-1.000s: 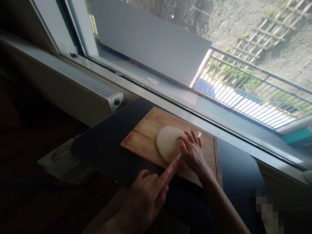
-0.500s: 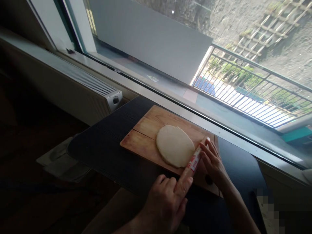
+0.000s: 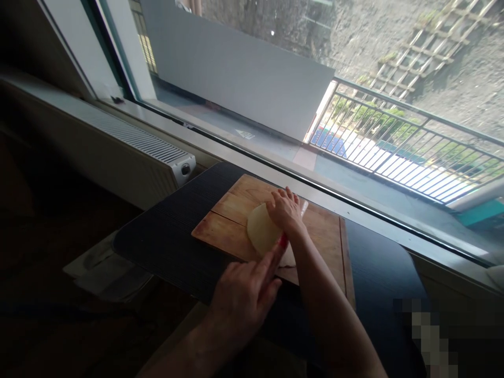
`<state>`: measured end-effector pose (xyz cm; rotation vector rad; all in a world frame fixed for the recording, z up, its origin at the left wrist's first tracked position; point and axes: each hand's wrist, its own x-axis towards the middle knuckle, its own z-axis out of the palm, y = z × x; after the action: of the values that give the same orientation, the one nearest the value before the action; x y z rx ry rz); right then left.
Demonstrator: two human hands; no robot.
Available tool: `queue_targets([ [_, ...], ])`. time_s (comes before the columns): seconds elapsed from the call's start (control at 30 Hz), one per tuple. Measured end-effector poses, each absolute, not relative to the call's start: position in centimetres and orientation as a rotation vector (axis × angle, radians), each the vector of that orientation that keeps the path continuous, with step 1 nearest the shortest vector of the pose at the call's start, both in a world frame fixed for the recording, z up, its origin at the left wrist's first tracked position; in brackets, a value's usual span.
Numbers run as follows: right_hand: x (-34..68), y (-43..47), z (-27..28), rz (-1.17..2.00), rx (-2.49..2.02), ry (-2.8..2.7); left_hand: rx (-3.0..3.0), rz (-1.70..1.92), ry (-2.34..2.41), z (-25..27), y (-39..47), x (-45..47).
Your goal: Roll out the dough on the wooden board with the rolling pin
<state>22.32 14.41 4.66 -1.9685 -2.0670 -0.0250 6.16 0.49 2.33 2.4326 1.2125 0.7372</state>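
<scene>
1. flat dough (image 3: 260, 231) lies on the wooden board (image 3: 226, 210), partly under your rolling pin (image 3: 283, 241).
2. your left hand (image 3: 240, 289) grips its near end; your right hand (image 3: 286, 211) lies over it, fingers extended.
3. the board rests on a dark table (image 3: 165, 231).

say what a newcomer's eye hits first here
Likely the bright window across the top, with a metal railing outside at right. Next, pale dough on a wooden board near centre, a rolling pin across it, left hand on the near end, right hand farther along.
</scene>
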Motion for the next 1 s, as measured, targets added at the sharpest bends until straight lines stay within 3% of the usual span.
queue_targets([
  [0.33,31.6,3.0,1.1,-0.100,-2.148,-1.857,2.594,0.663,0.886,0.9,-1.3,6.6],
  [0.73,21.2,17.7,5.0,0.150,-1.948,-1.997,2.377,0.914,1.356,1.9,2.6,5.0],
  [1.0,28.1,7.2,2.8,-0.038,-1.987,-2.029,2.452,0.773,1.272,0.7,0.7,5.0],
])
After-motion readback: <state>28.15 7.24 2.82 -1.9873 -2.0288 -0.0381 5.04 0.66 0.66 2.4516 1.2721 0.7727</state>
